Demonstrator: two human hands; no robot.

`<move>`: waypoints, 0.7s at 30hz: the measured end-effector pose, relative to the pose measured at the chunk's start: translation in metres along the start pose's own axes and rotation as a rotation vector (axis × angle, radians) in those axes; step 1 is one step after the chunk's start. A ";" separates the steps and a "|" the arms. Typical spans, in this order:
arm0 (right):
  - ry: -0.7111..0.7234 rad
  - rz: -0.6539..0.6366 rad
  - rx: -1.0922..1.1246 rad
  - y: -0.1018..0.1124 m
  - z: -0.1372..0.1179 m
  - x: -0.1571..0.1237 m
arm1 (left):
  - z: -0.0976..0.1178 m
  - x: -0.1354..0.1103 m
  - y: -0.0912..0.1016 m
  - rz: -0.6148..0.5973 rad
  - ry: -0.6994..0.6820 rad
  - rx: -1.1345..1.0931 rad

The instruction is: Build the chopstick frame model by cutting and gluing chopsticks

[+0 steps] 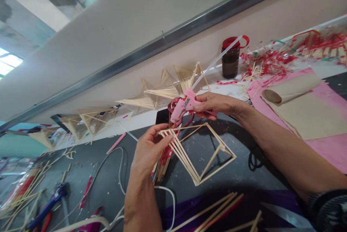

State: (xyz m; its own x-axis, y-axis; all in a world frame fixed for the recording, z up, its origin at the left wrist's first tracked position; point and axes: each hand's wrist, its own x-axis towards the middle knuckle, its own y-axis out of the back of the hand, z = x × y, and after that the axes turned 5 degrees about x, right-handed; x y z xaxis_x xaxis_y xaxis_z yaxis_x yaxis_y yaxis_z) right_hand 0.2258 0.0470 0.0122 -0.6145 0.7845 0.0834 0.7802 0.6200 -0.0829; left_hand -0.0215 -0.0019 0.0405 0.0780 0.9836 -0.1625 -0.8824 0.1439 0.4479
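My right hand [207,105] is wrapped round a pink hot glue gun [185,105], with a long clear glue stick [215,62] poking out of its back end. The gun's nozzle points down and left, close to a corner of a frame [187,157] built from thin wooden sticks. At that corner my left hand [151,143] pinches the frame between thumb and fingers. Several sticks lie side by side along one edge of it, and the other sides are open. Whether the nozzle touches the wood, I cannot tell.
Finished stick structures [162,89] stand along the wall. A dark bottle with a red lid [230,60] is behind the gun. Pliers [48,205], a white cable [120,163] and loose sticks lie at left. Brown paper [300,109] lies on pink sheets at right.
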 end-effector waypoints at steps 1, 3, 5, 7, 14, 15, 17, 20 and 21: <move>0.000 -0.002 -0.002 0.000 0.000 0.000 | 0.000 0.000 0.000 0.001 0.004 0.000; 0.003 -0.006 0.001 0.000 0.000 0.000 | 0.000 -0.001 0.000 0.001 0.006 0.001; 0.010 -0.004 0.010 0.000 0.001 0.000 | 0.000 -0.001 0.000 0.001 0.002 0.001; 0.011 -0.006 0.016 -0.001 0.001 0.001 | 0.000 -0.002 0.000 0.003 0.002 0.006; 0.006 -0.022 0.020 -0.002 -0.002 0.001 | -0.002 0.000 0.000 0.002 -0.005 0.009; 0.007 -0.024 0.020 -0.002 -0.002 0.001 | -0.002 0.000 0.000 0.002 -0.004 0.001; 0.011 -0.027 0.020 -0.002 -0.002 0.001 | -0.003 0.001 0.000 0.004 -0.007 -0.009; 0.025 -0.026 0.020 -0.002 0.000 0.001 | -0.004 0.001 -0.001 0.005 -0.011 0.004; 0.029 -0.025 0.018 -0.002 0.001 0.002 | -0.004 0.001 -0.001 0.002 -0.010 0.006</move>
State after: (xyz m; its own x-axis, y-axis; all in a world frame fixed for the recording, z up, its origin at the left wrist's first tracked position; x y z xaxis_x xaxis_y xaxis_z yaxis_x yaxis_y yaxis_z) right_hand 0.2233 0.0472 0.0115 -0.6300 0.7682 0.1143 0.7623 0.6398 -0.0980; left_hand -0.0221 -0.0014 0.0360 0.0809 0.9850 -0.1524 -0.8798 0.1424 0.4534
